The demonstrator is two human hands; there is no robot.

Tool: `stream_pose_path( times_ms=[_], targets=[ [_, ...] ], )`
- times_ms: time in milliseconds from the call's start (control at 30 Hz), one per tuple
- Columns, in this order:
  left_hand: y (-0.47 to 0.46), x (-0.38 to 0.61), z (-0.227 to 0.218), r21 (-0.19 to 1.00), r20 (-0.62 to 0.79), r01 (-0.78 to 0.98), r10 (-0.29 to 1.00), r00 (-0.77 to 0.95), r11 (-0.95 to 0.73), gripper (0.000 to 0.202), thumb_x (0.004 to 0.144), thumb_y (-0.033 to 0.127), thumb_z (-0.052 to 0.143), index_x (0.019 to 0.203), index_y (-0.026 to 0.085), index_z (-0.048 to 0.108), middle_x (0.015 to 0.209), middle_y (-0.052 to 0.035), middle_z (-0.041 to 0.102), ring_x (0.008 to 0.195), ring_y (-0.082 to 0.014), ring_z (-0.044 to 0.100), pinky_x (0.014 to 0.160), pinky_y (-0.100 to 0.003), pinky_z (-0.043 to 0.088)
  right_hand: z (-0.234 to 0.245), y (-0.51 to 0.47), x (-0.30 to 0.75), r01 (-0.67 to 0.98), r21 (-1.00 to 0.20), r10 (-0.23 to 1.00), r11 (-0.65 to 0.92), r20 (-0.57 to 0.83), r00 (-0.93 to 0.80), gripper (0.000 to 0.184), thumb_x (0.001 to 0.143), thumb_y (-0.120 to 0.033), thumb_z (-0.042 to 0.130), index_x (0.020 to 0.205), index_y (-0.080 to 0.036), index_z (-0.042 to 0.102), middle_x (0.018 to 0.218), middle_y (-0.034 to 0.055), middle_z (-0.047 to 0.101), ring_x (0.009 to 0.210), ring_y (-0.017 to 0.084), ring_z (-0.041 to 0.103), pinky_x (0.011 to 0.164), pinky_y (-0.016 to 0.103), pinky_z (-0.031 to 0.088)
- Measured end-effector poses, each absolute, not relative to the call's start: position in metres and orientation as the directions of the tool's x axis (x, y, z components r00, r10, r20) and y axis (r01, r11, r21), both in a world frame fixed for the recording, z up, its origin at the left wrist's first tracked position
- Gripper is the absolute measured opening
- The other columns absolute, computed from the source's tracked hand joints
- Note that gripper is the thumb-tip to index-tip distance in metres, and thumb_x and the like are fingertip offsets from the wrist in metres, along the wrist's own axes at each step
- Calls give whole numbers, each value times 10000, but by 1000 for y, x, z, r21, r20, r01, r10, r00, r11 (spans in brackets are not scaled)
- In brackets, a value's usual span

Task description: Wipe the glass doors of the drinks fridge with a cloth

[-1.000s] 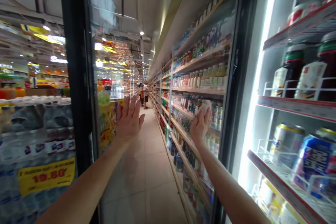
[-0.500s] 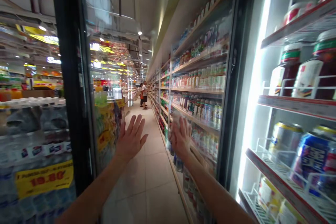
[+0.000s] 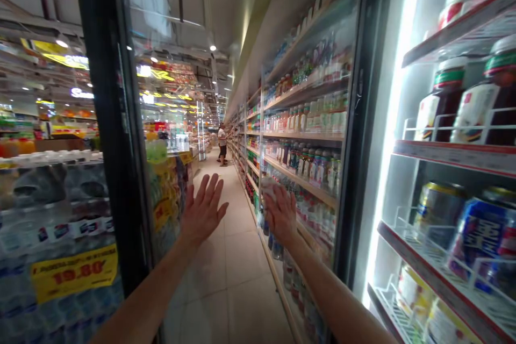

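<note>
Grip, right: your right hand has hold of a pale cloth, fingers laid over it, loosely spread and not clenched; the cloth shows only past the fingertips. Grip, left: your left hand is wide open, fingers fanned, palm forward, with nothing seen in it. Whether that palm touches the glass or stops just short, you cannot tell from this view.

Position: the cloth is in front of the glass pane, right of its middle line, apparently pressed on it. The pane stands between a black left frame and a black right frame. To the right, the lit cooler shelf carries dark bottles; below are cans and a blue pack. To the left, bottled water bears a yellow price sign. Through the glass: drink shelves, and a person far down the aisle.

Progress, as judged: work is under way, since the cloth is in use at the pane and not put aside. The glass reads see-through throughout, reflections at upper left. Which parts are done does not show. Neither hand covers the upper or lower stretches, so whether those are left over remains open.
</note>
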State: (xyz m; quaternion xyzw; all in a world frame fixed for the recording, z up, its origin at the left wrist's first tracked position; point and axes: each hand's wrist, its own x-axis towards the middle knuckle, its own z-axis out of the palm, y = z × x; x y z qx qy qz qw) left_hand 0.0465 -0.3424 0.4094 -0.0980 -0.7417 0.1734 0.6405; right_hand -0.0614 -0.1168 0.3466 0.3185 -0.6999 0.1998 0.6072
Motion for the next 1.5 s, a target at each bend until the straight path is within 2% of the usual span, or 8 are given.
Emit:
stream_pose_path(
  times_ms=[200,400,600,800,1000,1200,1400,1500],
  targets=[
    [-343,44,409,-378,919,-68,364,-153,924,651,894,322,438,1460,185,147,1426,-114,384,1388,-205,200,1160,-417,47,352,-92,-77,-571,-343,299,746,938,-173,522,903,-227,328,1423,-196,313,1498,177,248,1400,311,187,1024,614,277],
    [-346,42,409,-374,918,-70,359,-167,925,642,895,323,429,1459,178,159,1432,-120,375,1391,-210,184,1158,-433,60,351,-104,-68,-670,58,-165,740,981,-97,486,875,-204,396,1355,-271,429,1467,98,349,1397,260,213,1085,544,233],
    [-347,41,407,-362,918,-48,348,-189,931,632,894,325,422,1456,181,171,1439,-117,363,1391,-209,190,1158,-431,53,354,-80,-84,-537,-376,330,755,926,-185,534,896,-224,320,1429,-209,296,1497,171,247,1398,309,186,1020,621,283],
    [-346,42,409,-364,917,-45,350,-191,930,672,887,311,444,1463,181,123,1447,-117,340,1396,-210,155,1159,-430,46,335,-107,-62,-660,157,-274,735,959,-77,518,870,-189,399,1375,-306,383,1449,75,377,1394,245,223,1093,517,250],
    [-345,42,409,-381,915,-67,366,-173,922,658,889,316,439,1460,169,146,1436,-118,365,1397,-202,147,1160,-423,24,331,-85,-76,-554,-299,270,777,953,-137,563,897,-195,355,1447,-222,239,1514,168,209,1407,301,164,1032,603,292],
    [-346,42,409,-383,915,-92,364,-175,919,621,896,327,420,1450,153,199,1428,-120,387,1402,-198,138,1160,-420,39,326,-120,-52,-678,41,-175,734,976,-130,531,868,-180,414,1386,-291,378,1495,83,300,1404,272,196,1079,538,271],
    [-345,42,408,-389,913,-94,370,-169,916,639,891,318,442,1452,155,183,1426,-126,383,1395,-210,171,1157,-427,42,335,-88,-71,-551,-384,290,741,923,-253,542,888,-210,339,1429,-216,301,1520,146,201,1400,315,175,1042,617,253],
    [-343,43,409,-402,909,-93,386,-154,911,662,890,324,453,1456,151,158,1426,-127,380,1400,-205,142,1158,-426,45,336,-94,-69,-613,-228,117,757,969,-216,543,889,-193,344,1429,-232,300,1520,124,212,1408,289,159,1068,569,252]
  ],
)
